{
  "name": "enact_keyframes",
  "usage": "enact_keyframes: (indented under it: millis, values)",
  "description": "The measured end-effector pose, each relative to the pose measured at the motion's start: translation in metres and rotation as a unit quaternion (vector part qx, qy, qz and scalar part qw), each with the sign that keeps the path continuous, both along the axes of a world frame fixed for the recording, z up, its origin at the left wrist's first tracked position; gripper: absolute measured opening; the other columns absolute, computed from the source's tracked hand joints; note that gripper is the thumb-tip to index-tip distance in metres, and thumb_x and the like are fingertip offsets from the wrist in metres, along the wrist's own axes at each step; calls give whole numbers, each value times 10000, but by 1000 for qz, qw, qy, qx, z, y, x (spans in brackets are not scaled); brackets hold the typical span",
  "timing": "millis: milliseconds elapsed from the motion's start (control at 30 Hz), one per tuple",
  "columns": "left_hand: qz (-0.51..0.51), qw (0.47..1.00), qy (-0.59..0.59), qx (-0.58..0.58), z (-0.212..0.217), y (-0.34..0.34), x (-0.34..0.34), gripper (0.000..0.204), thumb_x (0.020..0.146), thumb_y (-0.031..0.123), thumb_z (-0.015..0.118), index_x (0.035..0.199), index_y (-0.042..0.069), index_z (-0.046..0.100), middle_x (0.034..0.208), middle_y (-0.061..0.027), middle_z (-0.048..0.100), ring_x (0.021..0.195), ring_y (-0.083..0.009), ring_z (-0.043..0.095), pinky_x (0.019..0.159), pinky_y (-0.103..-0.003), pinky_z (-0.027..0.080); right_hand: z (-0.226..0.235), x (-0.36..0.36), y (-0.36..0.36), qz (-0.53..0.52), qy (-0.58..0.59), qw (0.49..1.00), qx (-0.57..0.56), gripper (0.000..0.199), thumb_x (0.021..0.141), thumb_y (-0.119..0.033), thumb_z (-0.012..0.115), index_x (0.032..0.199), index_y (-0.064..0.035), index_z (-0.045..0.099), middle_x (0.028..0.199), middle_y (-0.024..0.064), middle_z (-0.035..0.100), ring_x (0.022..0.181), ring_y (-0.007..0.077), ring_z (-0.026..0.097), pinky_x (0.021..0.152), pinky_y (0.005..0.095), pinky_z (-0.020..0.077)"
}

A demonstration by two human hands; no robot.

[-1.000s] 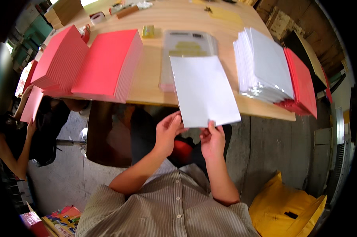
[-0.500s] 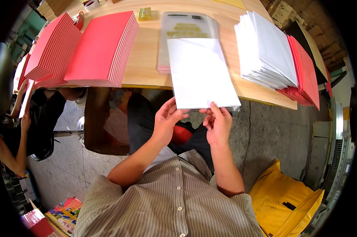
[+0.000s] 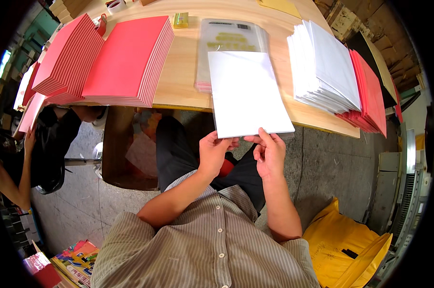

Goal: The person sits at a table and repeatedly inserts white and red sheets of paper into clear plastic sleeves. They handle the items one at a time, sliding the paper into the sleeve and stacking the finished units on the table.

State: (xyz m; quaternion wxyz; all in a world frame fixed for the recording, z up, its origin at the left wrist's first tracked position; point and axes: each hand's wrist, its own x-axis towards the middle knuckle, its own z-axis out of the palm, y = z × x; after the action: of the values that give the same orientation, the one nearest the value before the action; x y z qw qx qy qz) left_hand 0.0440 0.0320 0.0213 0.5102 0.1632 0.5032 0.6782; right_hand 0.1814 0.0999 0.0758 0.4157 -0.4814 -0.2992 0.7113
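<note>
A white booklet (image 3: 248, 93), with clear plastic film showing along its edges, lies slanted over the table's front edge. My right hand (image 3: 270, 154) pinches its near edge, thumb on top and the other fingers curled below. At the near left corner my left hand (image 3: 213, 152) is closed on the same edge, its fingers partly hidden underneath. Beneath the booklet's far end is a stack of clear plastic sleeves (image 3: 232, 37) on the table.
Two stacks of red booklets (image 3: 126, 57) (image 3: 66, 55) stand at the left. White booklets in film (image 3: 325, 62) and red ones (image 3: 369, 91) lie at the right. A small yellow box (image 3: 181, 20) sits far back. A yellow sack (image 3: 341, 245) is on the floor; another person's arm (image 3: 23, 168) is at left.
The near edge of the white booklet has come slightly closer to me. My hands have drawn nearer each other along that edge, and the whole view has shifted slightly.
</note>
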Motion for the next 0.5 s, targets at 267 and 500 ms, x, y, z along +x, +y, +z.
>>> enact_keyframes:
  millis: [267,500]
  values:
    - [19,1000,-14,5,-22,-1,7,131,945,41,638,1060,-15,666,943,-79,722,810,-142,688,687,-267,530,0,-3,-2,-20,9,998,-66,202,972,-157,644,985,35,583,881,214,723,548,176,667,356,221,332]
    - [-10,1000,-19,-2,-24,14,26,181,924,-32,569,1047,-54,701,967,-100,728,789,-143,664,702,-288,542,-5,-5,-2,-23,10,999,-44,208,973,-157,643,1068,21,592,910,181,724,741,215,741,418,234,438]
